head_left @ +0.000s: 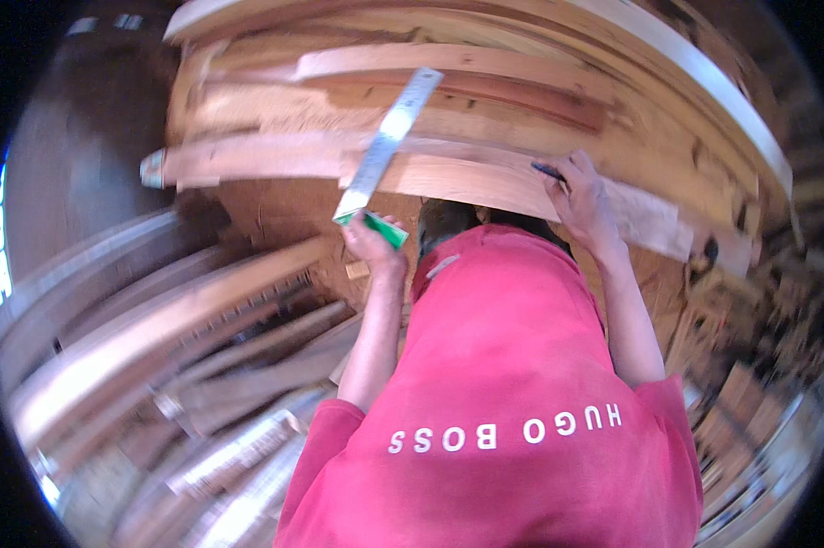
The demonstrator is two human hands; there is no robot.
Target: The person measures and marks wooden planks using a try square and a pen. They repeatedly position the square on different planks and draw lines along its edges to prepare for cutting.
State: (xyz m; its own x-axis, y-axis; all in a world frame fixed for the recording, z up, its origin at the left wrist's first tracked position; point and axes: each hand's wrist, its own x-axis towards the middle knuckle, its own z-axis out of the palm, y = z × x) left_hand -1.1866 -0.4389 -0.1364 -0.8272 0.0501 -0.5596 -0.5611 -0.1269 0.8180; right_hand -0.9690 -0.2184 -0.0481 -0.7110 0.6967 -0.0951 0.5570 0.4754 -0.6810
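My left hand (372,243) is closed around the green stock of a try square (389,137). The square's silvery blade slants away from me across a pale wooden board (471,183) at the near edge of the workbench. Over the right part of that board, my right hand (580,196) pinches a dark, slim marking tool (549,171), a pen or pencil. Its tip points left, apart from the square; whether it touches the wood I cannot tell. The fingers of my left hand are partly hidden by the stock.
Behind the board, more planks (457,60) lie on the wooden workbench (247,110). Long timber pieces (183,333) are stacked on the left below the bench. Wood offcuts (740,402) are heaped at the right. Much of the surroundings is blurred.
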